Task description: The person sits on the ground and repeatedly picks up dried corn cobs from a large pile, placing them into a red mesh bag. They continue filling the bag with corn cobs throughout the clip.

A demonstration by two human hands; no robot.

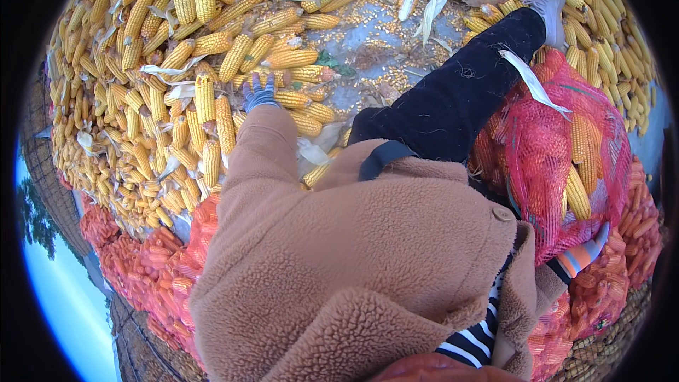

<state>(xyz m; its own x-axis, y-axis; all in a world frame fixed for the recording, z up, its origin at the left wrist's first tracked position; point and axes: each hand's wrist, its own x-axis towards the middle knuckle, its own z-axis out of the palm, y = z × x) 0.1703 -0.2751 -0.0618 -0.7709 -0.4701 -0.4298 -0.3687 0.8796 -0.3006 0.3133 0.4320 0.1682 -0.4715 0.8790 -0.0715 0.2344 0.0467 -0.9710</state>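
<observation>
Left hand [259,94] splayed at loose corn cobs [290,59]; right hand [591,246], well apart, by the red mesh bag [537,152], its grip I cannot tell. Bag holds some cobs; filled bags [152,269] lie nearby. I judge bagging partial: many cobs lie unbagged.

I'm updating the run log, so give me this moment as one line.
Left hand: spread at loose corn cobs | Right hand: at edge of red mesh bag, grip unclear | Bag: cobs inside

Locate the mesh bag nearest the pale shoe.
In the head view, the mesh bag is at the picture's right, between the dark trouser leg and the right hand.
</observation>
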